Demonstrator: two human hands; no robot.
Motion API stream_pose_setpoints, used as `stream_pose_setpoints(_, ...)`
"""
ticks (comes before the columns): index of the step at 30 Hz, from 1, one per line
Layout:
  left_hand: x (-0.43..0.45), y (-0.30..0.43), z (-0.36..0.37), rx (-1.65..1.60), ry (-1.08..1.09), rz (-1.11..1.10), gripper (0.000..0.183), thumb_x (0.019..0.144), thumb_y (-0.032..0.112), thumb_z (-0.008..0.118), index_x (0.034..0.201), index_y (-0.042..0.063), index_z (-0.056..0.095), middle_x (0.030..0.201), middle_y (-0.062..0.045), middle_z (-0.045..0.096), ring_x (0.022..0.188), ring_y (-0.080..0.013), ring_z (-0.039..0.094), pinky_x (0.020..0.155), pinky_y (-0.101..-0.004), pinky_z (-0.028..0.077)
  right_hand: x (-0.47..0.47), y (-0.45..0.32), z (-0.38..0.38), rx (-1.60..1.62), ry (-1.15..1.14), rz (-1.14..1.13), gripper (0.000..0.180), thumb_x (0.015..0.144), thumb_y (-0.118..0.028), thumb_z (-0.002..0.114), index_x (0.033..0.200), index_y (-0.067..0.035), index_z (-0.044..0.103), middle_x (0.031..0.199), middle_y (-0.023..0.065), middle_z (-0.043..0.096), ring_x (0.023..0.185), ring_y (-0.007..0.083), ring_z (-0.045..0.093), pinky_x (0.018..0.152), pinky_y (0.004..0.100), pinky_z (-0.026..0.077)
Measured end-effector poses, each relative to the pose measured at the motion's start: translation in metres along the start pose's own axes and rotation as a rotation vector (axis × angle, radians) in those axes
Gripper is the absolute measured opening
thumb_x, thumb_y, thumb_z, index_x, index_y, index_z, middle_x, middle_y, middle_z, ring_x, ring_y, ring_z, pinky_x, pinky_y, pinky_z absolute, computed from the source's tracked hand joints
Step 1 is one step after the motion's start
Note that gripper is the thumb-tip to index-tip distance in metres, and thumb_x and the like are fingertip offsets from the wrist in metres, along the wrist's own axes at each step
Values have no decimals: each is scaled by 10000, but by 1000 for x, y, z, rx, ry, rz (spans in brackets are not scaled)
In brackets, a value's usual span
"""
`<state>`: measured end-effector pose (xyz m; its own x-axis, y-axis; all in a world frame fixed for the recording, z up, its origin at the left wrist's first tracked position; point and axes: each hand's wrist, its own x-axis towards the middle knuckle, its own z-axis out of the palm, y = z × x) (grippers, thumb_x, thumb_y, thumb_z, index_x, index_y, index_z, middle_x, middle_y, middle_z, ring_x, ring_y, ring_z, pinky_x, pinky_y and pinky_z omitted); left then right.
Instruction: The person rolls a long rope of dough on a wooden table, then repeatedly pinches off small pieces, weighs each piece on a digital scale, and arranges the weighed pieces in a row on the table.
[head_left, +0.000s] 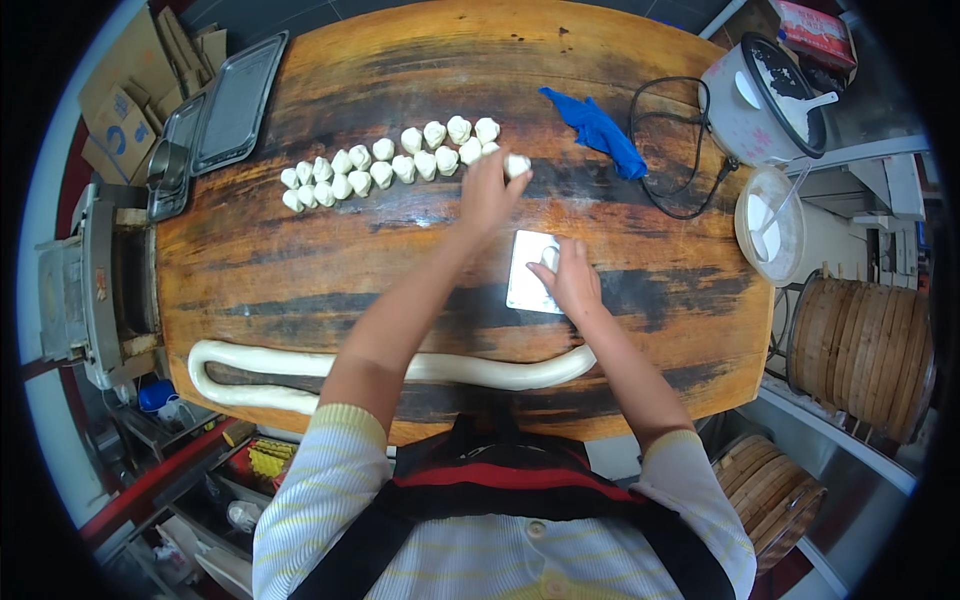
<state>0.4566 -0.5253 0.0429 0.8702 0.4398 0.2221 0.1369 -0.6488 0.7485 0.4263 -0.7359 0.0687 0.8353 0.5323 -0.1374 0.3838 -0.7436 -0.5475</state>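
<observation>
My left hand (489, 196) reaches over the table with a dough piece (517, 165) between thumb and fingers, at the right end of two rows of small dough pieces (382, 174). Closer to me, my right hand (576, 279) has its thumb and fingers around another dough piece (550, 259). That piece is over a small, shiny flat kitchen scale (529, 289). A long, smooth dough rope (480, 370) lies along the near side, doubled back at its left end and partly hidden beneath my forearms.
The wooden table (465, 67) carries a blue cloth (596, 131) and a black cord (637, 112). A rice cooker-like pot (742, 120) with white powder and a bowl (787, 255) stand right. Metal trays (240, 101) lie left; bamboo steamers (862, 352) stand beyond the right edge.
</observation>
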Motion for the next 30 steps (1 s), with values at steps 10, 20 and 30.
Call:
stream_pose_setpoints(10,98,-47,16,514,-286,196,579,861,350,673,1336,63,509,1309,-201,555,1267,-376,460,1073,-472,340,-138,71,-40,-18,-376,-52,578,855,-391,695,1328,-107,521,1409,151,464,1260,355,484,991,456,419)
stream_pose_setpoints(20,-185,116,-15,37,-652,355,978,702,481,775,1463,70,317,1475,-244,347,1362,-380,359,1118,-599,208,-157,63,-60,76,-571,36,422,831,-177,650,1226,-55,561,1245,197,579,1067,373,606,878,422,501)
stream_pose_setpoints(30,-243,142,-47,-292,-743,85,1033,715,342,781,1517,65,191,1297,-235,543,1123,-384,589,878,-425,504,-202,-20,-65,372,-52,-11,496,831,-325,717,1180,-38,513,1097,215,617,976,389,635,797,444,514)
